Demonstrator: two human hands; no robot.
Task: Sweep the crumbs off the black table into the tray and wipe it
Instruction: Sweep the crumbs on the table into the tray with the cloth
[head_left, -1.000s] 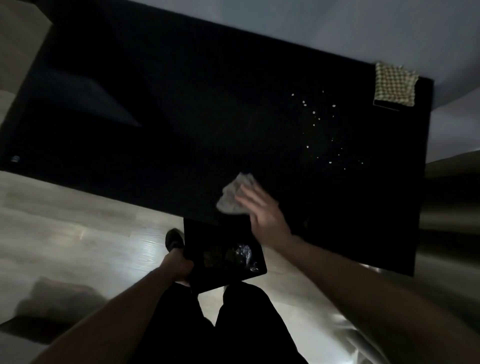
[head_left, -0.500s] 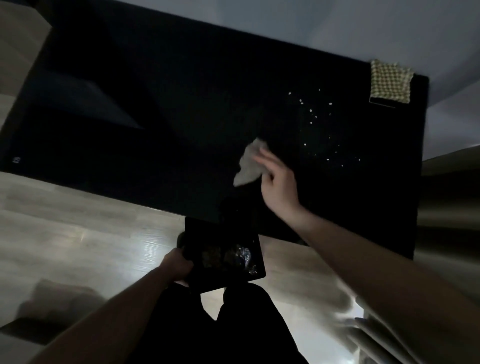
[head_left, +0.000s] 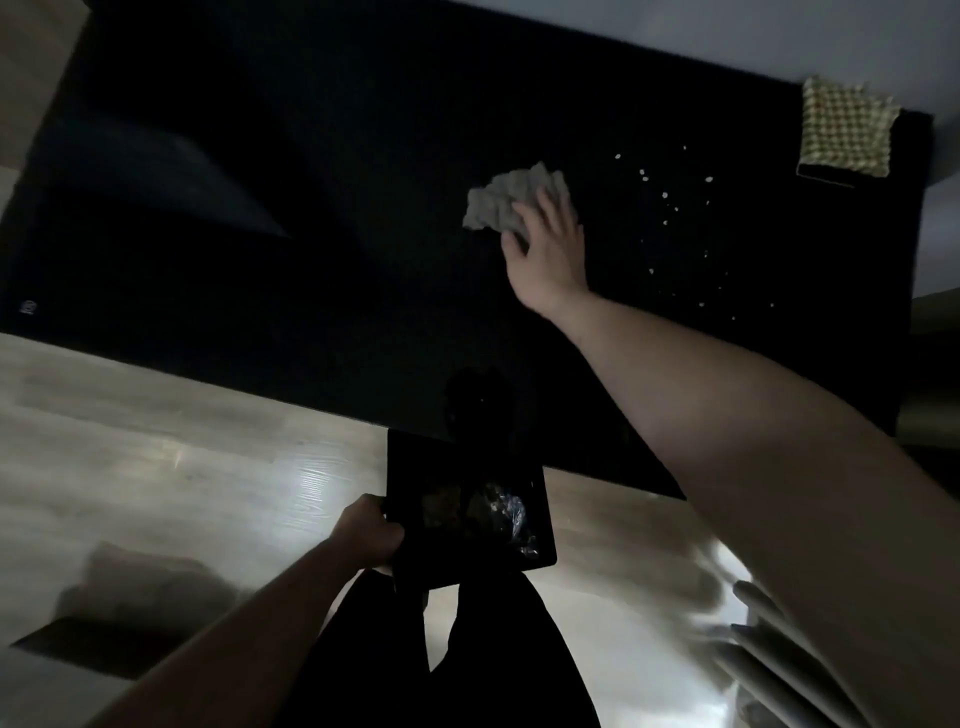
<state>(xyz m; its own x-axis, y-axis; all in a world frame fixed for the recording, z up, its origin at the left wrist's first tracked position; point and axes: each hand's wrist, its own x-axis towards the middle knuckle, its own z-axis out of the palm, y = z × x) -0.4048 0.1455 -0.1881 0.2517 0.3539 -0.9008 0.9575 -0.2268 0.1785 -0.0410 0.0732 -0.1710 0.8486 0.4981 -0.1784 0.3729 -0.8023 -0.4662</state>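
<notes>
The black table (head_left: 311, 291) fills the upper part of the dim head view. White crumbs (head_left: 670, 208) lie scattered on its right part. My right hand (head_left: 550, 249) presses a crumpled grey cloth (head_left: 504, 200) onto the tabletop just left of the crumbs, fingers spread over it. My left hand (head_left: 369, 532) grips the left edge of a black tray (head_left: 415, 467) held at the table's near edge; the tray holds some dark scraps and shiny bits.
A pale woven mat (head_left: 844, 130) sits on the table's far right corner. Light wooden floor (head_left: 156, 457) lies below the table. My dark-trousered legs (head_left: 441, 649) stand under the tray. A dark object (head_left: 98, 639) rests on the floor at lower left.
My right hand has carried the cloth away from the table's near edge by the tray, up and across the tabletop, close to the crumbs. The tray and left hand stay put.
</notes>
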